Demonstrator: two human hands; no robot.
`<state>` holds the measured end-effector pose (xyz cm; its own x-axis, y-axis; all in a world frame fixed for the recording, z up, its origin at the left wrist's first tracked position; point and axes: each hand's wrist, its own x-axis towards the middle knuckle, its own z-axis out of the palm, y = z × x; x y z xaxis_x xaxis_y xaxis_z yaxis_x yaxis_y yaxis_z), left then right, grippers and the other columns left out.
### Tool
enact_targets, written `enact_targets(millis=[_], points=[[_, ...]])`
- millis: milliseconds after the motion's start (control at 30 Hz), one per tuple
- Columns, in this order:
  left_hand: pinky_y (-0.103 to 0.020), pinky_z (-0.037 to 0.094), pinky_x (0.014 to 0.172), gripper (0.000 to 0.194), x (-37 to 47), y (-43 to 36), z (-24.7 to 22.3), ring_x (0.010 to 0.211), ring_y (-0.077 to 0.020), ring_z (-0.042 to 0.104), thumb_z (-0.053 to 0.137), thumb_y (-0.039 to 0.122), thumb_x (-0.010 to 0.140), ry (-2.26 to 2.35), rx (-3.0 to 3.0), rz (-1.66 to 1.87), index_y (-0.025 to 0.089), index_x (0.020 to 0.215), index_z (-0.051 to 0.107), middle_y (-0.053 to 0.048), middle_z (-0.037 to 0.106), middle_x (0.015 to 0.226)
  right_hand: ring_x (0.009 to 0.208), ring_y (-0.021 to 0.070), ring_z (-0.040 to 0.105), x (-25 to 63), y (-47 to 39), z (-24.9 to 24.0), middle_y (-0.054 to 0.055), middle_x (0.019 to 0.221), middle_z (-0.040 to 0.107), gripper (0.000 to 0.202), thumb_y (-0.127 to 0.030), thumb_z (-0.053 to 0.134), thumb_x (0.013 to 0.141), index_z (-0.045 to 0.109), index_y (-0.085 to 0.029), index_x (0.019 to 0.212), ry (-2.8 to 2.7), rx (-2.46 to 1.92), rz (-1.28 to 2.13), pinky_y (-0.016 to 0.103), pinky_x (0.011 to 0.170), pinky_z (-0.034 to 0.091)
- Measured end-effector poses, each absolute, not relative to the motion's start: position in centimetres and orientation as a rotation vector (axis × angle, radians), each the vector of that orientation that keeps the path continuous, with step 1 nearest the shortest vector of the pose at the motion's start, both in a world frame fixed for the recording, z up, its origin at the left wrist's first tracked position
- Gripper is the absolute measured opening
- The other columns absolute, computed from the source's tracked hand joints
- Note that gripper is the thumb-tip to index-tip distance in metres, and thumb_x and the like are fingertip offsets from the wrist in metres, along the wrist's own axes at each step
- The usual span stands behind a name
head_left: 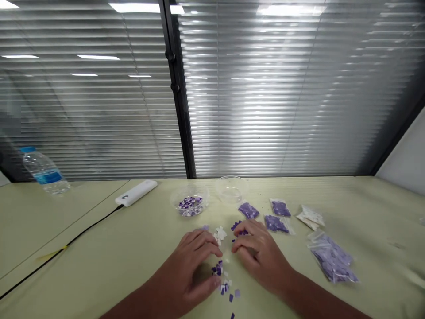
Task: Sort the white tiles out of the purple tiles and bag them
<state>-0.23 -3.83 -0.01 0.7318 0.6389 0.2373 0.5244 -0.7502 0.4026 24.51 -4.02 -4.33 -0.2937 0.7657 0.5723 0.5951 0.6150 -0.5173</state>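
Observation:
Small flat square chips in white, dark purple and pale lilac lie loose between my two hands. My left hand (195,266) curves over the table with thumb and fingers apart, beside a mixed cluster of chips (218,268). A pile of white chips (219,235) is just past its fingertips. My right hand (260,252) is bent, fingers spread, with its fingertips at a group of dark purple chips (237,225), partly covered by the hand. No chip shows gripped in either hand. More chips (231,298) are scattered toward the near edge.
Farther back stand a clear bowl (175,201) of mixed chips and another clear round container (230,177). Bags of purple chips (279,208), a bag of white pieces (311,216) and a larger lilac bag (334,261) lie right. A corded white device (137,193) and water bottle (46,173) are left.

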Motion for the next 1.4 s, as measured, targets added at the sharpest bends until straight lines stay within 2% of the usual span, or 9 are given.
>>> enact_targets(millis=[167,367,500,600,800,933,1067,1267,1400], points=[[-0.042,0.039,0.110,0.027,-0.17,-3.74,-0.04,0.117,-0.0250,0.056,0.067,0.018,0.088,0.887,2.666,0.518,0.029,0.113,0.065,-0.003,0.063,0.118,0.102,0.0211,0.060,24.24,-4.46,-3.98,0.002,0.101,0.066,0.032,0.003,0.060,0.082,0.075,-0.025,0.088,-2.150,-0.956,0.316,0.039,0.091,0.043],[-0.039,0.043,0.104,0.024,0.02,-3.44,-0.11,0.113,-0.0240,0.056,0.063,0.012,0.086,0.902,2.582,0.592,0.026,0.106,0.064,-0.003,0.064,0.113,0.113,0.0242,0.058,24.42,-4.43,-3.77,0.004,0.117,0.065,0.043,0.003,0.056,0.081,0.076,-0.028,0.104,-2.177,-0.990,0.320,0.043,0.100,0.042],[-0.038,0.045,0.097,0.027,0.01,-3.58,-0.30,0.106,-0.0238,0.056,0.057,0.002,0.077,0.949,2.537,0.640,0.023,0.094,0.062,-0.003,0.063,0.104,0.109,0.0245,0.059,24.59,-4.63,-3.64,0.004,0.113,0.065,0.041,0.004,0.055,0.079,0.076,-0.026,0.098,-2.161,-0.978,0.314,0.043,0.098,0.044],[-0.038,0.044,0.096,0.034,0.05,-3.67,-0.33,0.107,-0.0245,0.056,0.057,0.001,0.075,0.931,2.576,0.615,0.025,0.098,0.065,-0.003,0.061,0.105,0.109,0.0244,0.059,24.55,-4.72,-3.48,0.004,0.112,0.065,0.042,0.004,0.056,0.077,0.075,-0.027,0.099,-2.221,-0.941,0.357,0.042,0.097,0.045],[-0.040,0.041,0.097,0.031,0.09,-3.54,-0.23,0.110,-0.0251,0.055,0.058,0.005,0.085,0.949,2.610,0.600,0.027,0.104,0.069,-0.003,0.062,0.110,0.110,0.0260,0.058,24.45,-4.66,-3.43,0.006,0.110,0.064,0.043,0.006,0.054,0.077,0.074,-0.025,0.100,-2.194,-1.007,0.349,0.043,0.094,0.045],[-0.039,0.041,0.096,0.027,0.06,-3.60,-0.36,0.107,-0.0240,0.055,0.059,0.007,0.086,0.960,2.612,0.610,0.025,0.103,0.068,-0.003,0.063,0.108,0.111,0.0256,0.058,24.55,-4.77,-3.59,0.006,0.116,0.064,0.046,0.006,0.054,0.075,0.073,-0.025,0.103,-2.220,-0.965,0.374,0.043,0.096,0.045],[-0.039,0.041,0.095,0.020,0.08,-3.51,-0.51,0.106,-0.0240,0.056,0.061,0.010,0.089,1.033,2.602,0.624,0.025,0.101,0.069,-0.003,0.064,0.105,0.108,0.0258,0.058,24.59,-4.77,-3.58,0.005,0.113,0.066,0.044,0.004,0.056,0.078,0.074,-0.026,0.103,-2.234,-0.986,0.339,0.044,0.095,0.045],[-0.039,0.041,0.095,0.028,-0.07,-3.43,-0.55,0.109,-0.0244,0.057,0.061,0.008,0.087,0.946,2.658,0.616,0.028,0.103,0.072,-0.003,0.063,0.110,0.108,0.0254,0.059,24.64,-4.75,-3.52,0.005,0.115,0.065,0.044,0.004,0.056,0.077,0.076,-0.027,0.101,-2.249,-0.955,0.323,0.044,0.094,0.044],[-0.039,0.041,0.095,0.026,-0.13,-3.39,-0.69,0.107,-0.0243,0.057,0.061,0.008,0.089,0.985,2.665,0.640,0.029,0.099,0.074,-0.002,0.064,0.106,0.107,0.0249,0.059,24.56,-4.77,-3.67,0.004,0.112,0.066,0.043,0.004,0.056,0.081,0.078,-0.028,0.098,-2.264,-0.935,0.307,0.044,0.094,0.045]])
